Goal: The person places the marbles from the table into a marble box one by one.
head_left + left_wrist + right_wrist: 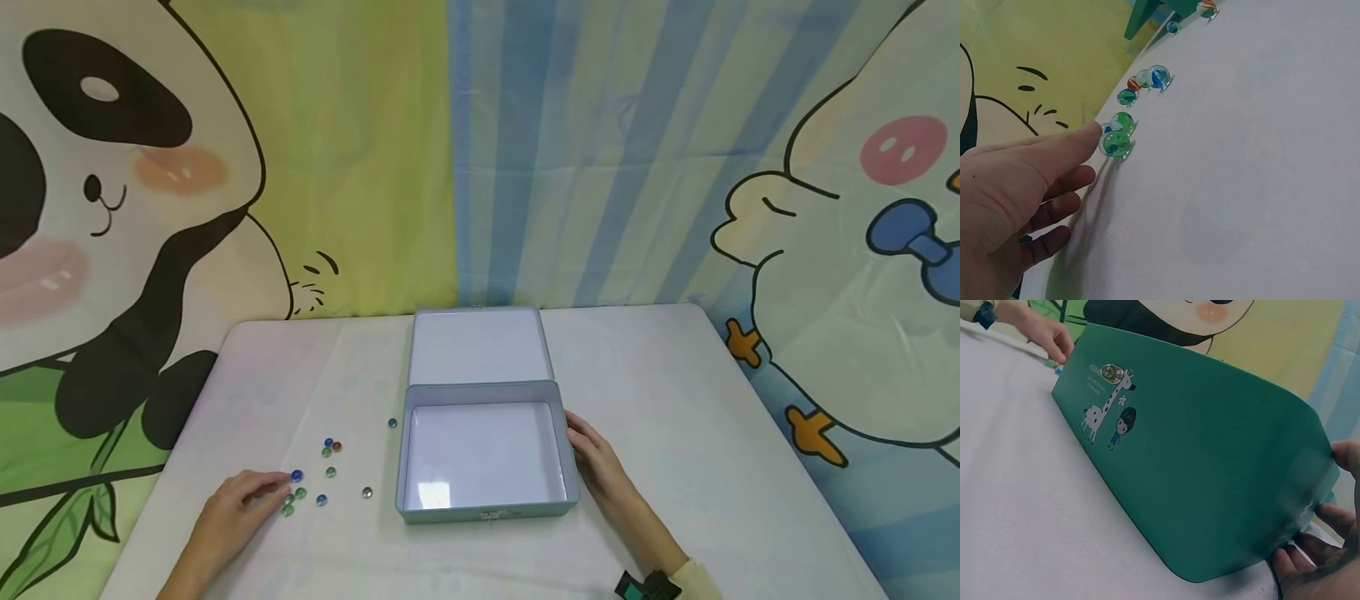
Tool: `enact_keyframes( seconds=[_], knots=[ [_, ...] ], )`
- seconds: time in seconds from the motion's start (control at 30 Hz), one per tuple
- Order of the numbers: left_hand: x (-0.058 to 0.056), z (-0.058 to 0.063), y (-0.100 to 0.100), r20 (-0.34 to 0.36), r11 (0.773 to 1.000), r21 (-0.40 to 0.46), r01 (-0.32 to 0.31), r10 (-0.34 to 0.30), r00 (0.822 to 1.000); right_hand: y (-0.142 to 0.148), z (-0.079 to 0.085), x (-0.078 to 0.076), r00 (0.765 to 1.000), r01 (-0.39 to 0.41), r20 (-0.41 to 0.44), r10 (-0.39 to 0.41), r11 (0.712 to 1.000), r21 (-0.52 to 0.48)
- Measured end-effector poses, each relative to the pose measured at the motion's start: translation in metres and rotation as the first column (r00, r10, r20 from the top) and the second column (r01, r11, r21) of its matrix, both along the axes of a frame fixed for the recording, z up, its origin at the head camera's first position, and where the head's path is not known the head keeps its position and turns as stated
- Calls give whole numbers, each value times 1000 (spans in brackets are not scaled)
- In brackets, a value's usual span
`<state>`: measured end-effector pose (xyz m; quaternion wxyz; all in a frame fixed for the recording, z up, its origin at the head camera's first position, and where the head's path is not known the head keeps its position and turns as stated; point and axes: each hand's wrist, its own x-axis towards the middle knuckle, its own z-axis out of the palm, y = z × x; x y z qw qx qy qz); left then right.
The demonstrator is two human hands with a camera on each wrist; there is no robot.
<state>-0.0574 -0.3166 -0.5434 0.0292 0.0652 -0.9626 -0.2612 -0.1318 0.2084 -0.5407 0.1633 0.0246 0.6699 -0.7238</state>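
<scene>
A green tin box [487, 515] stands on the table with its hinged lid [480, 346] folded back. In the right wrist view, the front of the tin [1210, 450] shows a giraffe, a child and a metal clasp. My right hand [603, 467] rests with its fingertips against the tin's right side, the thumb [1346, 455] near the upper edge. On the left, my left hand [236, 512] reaches its index finger and thumb to a blue marble [297, 476] and a few green marbles [300, 493]. Its other fingers are loosely bent in the left wrist view.
Further glass marbles lie between the left hand and the tin: a red one [337, 447], a blue one [322, 500], a clear one [367, 492] and a dark one [392, 423] by the tin's left wall. A cartoon-printed curtain [600, 167] hangs behind the white table [675, 375].
</scene>
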Motion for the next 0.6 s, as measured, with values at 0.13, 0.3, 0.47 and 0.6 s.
enact_keyframes(
  seconds=[0.13,0.3,0.47,0.6],
  knots=[
    [5,0,1,-30,999,-21,25,-25,999,0,1,-1,1000,7,10,-8,1000,6],
    [11,-1,4,-62,999,-21,35,-36,997,1,1,-1,1000,7,9,-7,1000,4],
    [15,3,9,-3,1000,-10,22,-22,1000,1,1,-1,1000,14,3,-14,1000,-2],
    [16,9,14,72,999,-13,35,-34,997,-1,0,-1,1000,18,1,-18,1000,24]
  ],
)
